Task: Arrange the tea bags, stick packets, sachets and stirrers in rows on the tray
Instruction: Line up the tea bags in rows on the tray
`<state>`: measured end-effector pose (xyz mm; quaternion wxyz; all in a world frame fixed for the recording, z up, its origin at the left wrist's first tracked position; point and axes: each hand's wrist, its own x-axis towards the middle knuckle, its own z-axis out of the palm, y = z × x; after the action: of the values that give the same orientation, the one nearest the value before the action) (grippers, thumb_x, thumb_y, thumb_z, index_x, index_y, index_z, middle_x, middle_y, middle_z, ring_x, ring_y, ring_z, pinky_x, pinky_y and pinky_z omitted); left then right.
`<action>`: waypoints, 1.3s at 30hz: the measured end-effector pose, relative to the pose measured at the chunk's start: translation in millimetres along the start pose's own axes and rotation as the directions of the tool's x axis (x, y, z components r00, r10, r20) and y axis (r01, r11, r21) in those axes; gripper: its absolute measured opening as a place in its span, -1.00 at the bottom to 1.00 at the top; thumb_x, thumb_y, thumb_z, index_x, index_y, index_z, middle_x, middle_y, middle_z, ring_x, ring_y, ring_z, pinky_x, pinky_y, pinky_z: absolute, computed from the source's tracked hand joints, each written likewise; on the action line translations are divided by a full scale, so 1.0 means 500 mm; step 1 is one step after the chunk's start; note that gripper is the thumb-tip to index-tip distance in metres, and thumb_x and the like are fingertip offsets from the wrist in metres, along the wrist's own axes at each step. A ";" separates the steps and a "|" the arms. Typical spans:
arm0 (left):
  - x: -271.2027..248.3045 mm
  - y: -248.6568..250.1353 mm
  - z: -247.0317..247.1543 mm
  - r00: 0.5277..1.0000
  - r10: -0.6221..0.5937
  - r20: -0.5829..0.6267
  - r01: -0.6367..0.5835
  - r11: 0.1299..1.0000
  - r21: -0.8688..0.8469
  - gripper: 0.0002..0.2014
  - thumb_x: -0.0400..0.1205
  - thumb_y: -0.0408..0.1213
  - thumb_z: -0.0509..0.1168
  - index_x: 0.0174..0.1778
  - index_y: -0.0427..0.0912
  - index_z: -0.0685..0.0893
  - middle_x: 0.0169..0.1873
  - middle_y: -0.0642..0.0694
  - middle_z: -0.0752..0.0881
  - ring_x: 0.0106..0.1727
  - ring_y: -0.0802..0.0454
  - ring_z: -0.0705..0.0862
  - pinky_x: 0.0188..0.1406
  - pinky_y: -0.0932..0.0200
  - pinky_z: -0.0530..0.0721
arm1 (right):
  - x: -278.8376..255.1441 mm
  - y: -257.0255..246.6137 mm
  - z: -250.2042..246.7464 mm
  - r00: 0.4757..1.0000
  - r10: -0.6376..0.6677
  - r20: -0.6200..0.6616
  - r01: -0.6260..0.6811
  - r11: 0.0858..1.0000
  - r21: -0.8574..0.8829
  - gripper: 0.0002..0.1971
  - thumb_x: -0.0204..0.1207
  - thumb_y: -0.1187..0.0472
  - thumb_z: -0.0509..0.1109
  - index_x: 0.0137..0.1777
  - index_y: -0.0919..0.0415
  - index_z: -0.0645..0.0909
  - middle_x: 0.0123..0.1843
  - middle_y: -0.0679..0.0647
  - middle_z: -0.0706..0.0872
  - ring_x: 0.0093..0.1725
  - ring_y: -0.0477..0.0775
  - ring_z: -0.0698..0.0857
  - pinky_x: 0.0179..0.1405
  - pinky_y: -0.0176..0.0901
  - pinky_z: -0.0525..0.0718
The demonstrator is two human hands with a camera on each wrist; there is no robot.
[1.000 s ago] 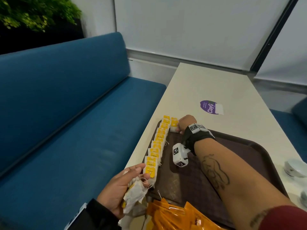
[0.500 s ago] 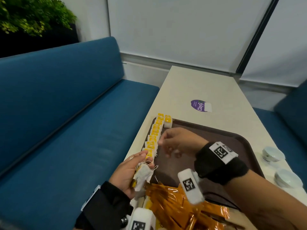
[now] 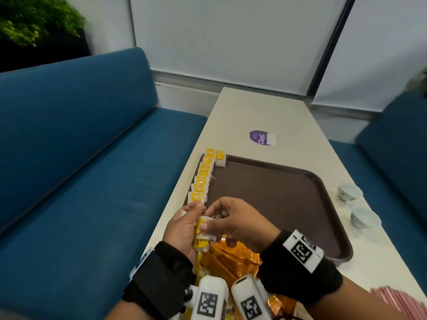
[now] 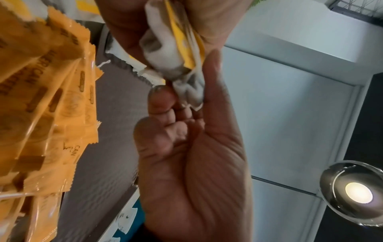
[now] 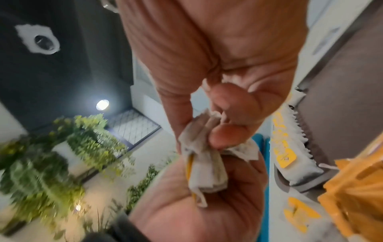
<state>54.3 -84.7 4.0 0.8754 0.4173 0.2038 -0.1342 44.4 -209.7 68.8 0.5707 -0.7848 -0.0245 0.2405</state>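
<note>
Blue bench seat (image 3: 87, 172) fills the left side, second blue seat (image 3: 392, 162) at right edge. White wall panels (image 3: 231, 38) behind, dark vertical strip between them; green plant (image 3: 34, 17) top left corner. Wrist views show dark ceiling with round recessed lights (image 4: 358, 193).

Long off-white table (image 3: 261, 116) runs away from the camera, purple round sticker (image 3: 260, 137) on it beyond the tray. Dark brown tray (image 3: 277, 199) on the table, middle bare. Row of tea bags (image 3: 203, 176) with yellow tags along the tray's left edge, one more bag just right of the row's far end.

Heap of orange stick packets (image 3: 233, 257) at the tray's near-left corner, under the hands. Two small white cups (image 3: 349, 192) on the table right of the tray. Pink stirrers (image 3: 397, 301) at bottom right, only partly in frame.

Left hand (image 3: 182, 229) grips a small bunch of tea bags (image 3: 203, 236), fingers curled round it. Right hand (image 3: 233, 221) pinches a bag at the top of that bunch between thumb and fingers (image 5: 225, 131). Both hands above the tray's near-left corner, black wrist straps with marker blocks.
</note>
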 end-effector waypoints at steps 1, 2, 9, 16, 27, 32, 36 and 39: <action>0.001 -0.003 0.000 1.000 0.006 -0.029 -0.006 1.000 0.008 -0.67 0.58 -0.29 0.33 0.26 -0.27 0.57 0.09 -0.41 0.71 0.02 -0.33 0.73 -0.07 -0.17 0.70 | -0.003 -0.001 -0.005 0.999 0.023 0.025 -0.023 1.000 0.015 -0.72 0.41 0.29 0.54 0.06 0.28 0.56 -0.33 0.11 0.70 -0.48 -0.03 0.60 -0.66 -0.30 0.42; 0.000 -0.004 -0.001 0.999 0.016 -0.048 -0.015 1.000 0.020 -0.70 0.58 -0.28 0.33 0.21 -0.28 0.58 0.04 -0.40 0.71 -0.04 -0.31 0.74 -0.11 -0.15 0.71 | -0.006 0.000 -0.011 0.998 0.042 0.047 -0.043 0.999 0.015 -0.70 0.41 0.31 0.54 0.09 0.28 0.56 -0.30 0.12 0.72 -0.46 -0.02 0.63 -0.66 -0.31 0.44; 0.008 -0.012 -0.006 0.998 0.001 -0.066 0.001 1.000 0.024 -0.77 0.61 -0.20 0.32 0.05 -0.30 0.63 -0.13 -0.33 0.72 -0.19 -0.20 0.71 -0.22 -0.05 0.69 | -0.017 0.013 -0.032 0.992 0.079 0.099 -0.081 0.997 0.019 -0.88 0.45 0.37 0.48 -0.04 0.24 0.65 -0.20 0.12 0.77 -0.42 -0.08 0.69 -0.56 -0.33 0.59; -0.005 -0.013 0.006 0.995 -0.101 -0.008 0.101 0.995 -0.003 -0.65 0.61 -0.01 0.27 0.14 -0.19 0.68 -0.40 -0.13 0.71 -0.62 0.13 0.52 -0.80 0.45 0.36 | 0.007 0.014 -0.037 0.996 0.084 0.024 -0.087 0.971 0.224 -0.95 0.49 0.43 0.41 -0.13 0.32 0.61 -0.28 0.15 0.75 -0.44 -0.02 0.68 -0.57 -0.27 0.61; 0.003 0.024 -0.005 0.996 -0.093 0.005 0.093 0.995 0.025 -0.89 0.57 -0.25 0.34 -0.05 -0.16 0.60 -0.35 -0.09 0.60 -0.40 0.15 0.57 -0.83 0.44 0.34 | 0.134 0.014 -0.128 0.901 -0.027 -0.433 0.025 1.000 -0.010 -0.79 0.56 0.34 0.38 -0.31 0.15 0.63 -0.39 -0.02 0.63 -0.45 -0.18 0.50 -0.56 -0.52 0.45; 0.011 0.033 -0.011 0.994 -0.092 0.052 0.090 0.995 0.035 -0.80 0.56 -0.32 0.31 0.10 -0.17 0.61 -0.33 -0.08 0.63 -0.41 0.15 0.62 -0.83 0.45 0.32 | 0.304 0.026 -0.207 0.840 0.019 -0.542 -0.120 0.981 -0.151 -0.75 0.54 0.35 0.38 -0.35 0.08 0.60 -0.35 0.08 0.62 -0.39 0.02 0.53 -0.51 -0.33 0.45; 0.028 0.042 -0.024 0.996 -0.071 0.046 0.070 0.997 0.026 -0.75 0.47 -0.33 0.34 0.07 -0.17 0.62 -0.41 -0.06 0.68 -0.43 0.14 0.64 -0.81 0.47 0.32 | 0.384 0.005 -0.219 0.861 0.154 -0.485 -0.367 0.849 -0.382 -0.60 0.63 0.12 0.27 0.43 0.22 0.49 0.34 0.18 0.60 0.31 0.19 0.60 0.18 -0.07 0.59; 0.033 0.047 -0.027 0.996 -0.070 0.055 0.069 0.997 0.014 -0.74 0.44 -0.33 0.35 0.05 -0.18 0.63 -0.40 -0.08 0.69 -0.45 0.13 0.68 -0.82 0.46 0.35 | 0.420 -0.004 -0.202 0.897 0.143 -0.419 -0.389 0.708 -0.590 -0.52 0.64 0.04 0.25 0.50 0.21 0.39 0.47 0.17 0.51 0.43 0.21 0.52 0.33 -0.02 0.51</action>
<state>75.1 -60.5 4.5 0.8730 0.4113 0.1930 -0.1774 271.3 -232.6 20.6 0.2099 -0.9591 0.1070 0.1569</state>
